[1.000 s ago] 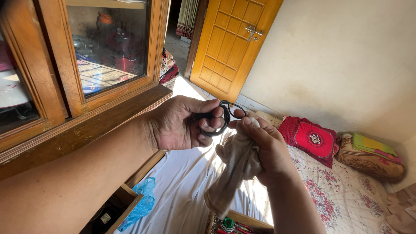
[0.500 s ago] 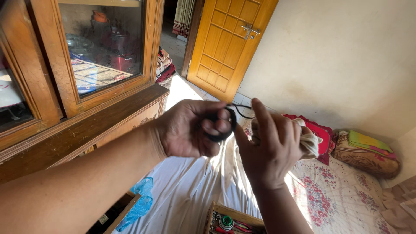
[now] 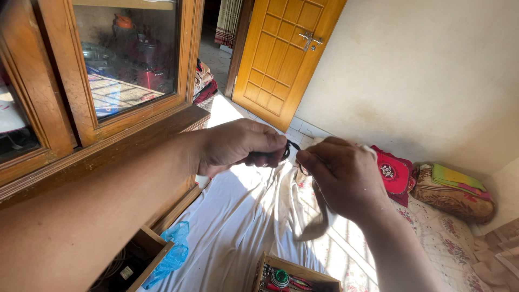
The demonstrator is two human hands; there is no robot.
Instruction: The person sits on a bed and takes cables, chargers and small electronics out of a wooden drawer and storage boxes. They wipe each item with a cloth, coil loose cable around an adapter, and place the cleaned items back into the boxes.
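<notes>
Both our hands work above the bed (image 3: 432, 254): our left hand (image 3: 240, 145) has its fingers closed on a coiled black cord (image 3: 289, 148), our right hand (image 3: 343, 176) pinches a beige cloth (image 3: 319, 221), and wiping, we judge, next needs steady tension.

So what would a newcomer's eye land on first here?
The two hands meeting mid-frame: the left hand grips a black cord, and the right hand holds a beige cloth hanging below it. Behind them, the orange door glows top centre, with a red pillow on the bed at right.
</notes>
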